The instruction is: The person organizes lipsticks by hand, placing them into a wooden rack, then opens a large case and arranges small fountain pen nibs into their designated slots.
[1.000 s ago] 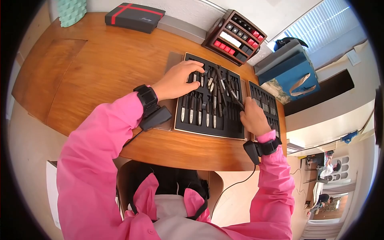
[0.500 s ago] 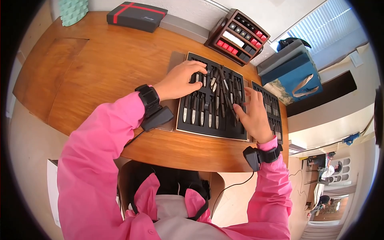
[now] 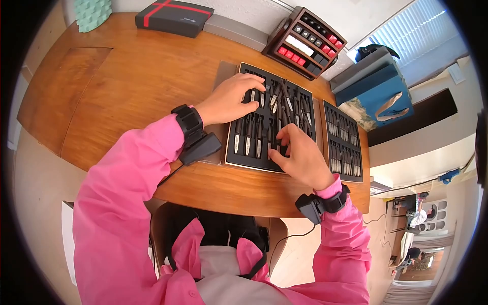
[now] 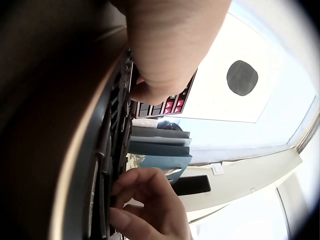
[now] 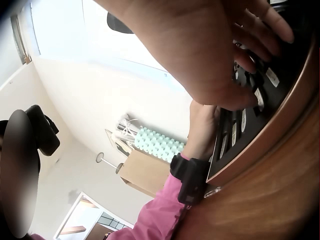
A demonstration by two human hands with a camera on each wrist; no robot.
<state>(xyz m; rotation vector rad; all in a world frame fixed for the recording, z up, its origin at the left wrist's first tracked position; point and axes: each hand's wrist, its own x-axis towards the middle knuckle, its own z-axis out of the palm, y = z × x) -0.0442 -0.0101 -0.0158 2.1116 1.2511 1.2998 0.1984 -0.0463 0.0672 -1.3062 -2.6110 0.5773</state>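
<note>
A black-lined case [image 3: 239, 163] holds slim, dark, pen-like pieces [image 3: 248, 137] with silvery ends, some in slots and others piled loosely across the right half. My left hand [image 3: 231, 100] rests at the case's upper left, fingers and thumb apart around the upper row of pieces. Over the lower row is my right hand [image 3: 304, 158], its thumb [image 5: 240, 97] close to the silvery ends and its relaxed fingers spread over the insert. From the left wrist view, a gap shows between the right thumb [image 4: 130, 225] and fingers.
A second case [image 3: 345, 142] with rows of similar pieces stands to the right. Behind are a wooden rack [image 3: 305, 43] of red and black items, a blue paper bag [image 3: 381, 96] and a dark box [image 3: 175, 19] with red ribbon. The wooden table [image 3: 137, 91] extends left.
My right hand let go of a dark piece at the case's right side, then moved left over the lower row. My left hand has stayed at the upper left.
</note>
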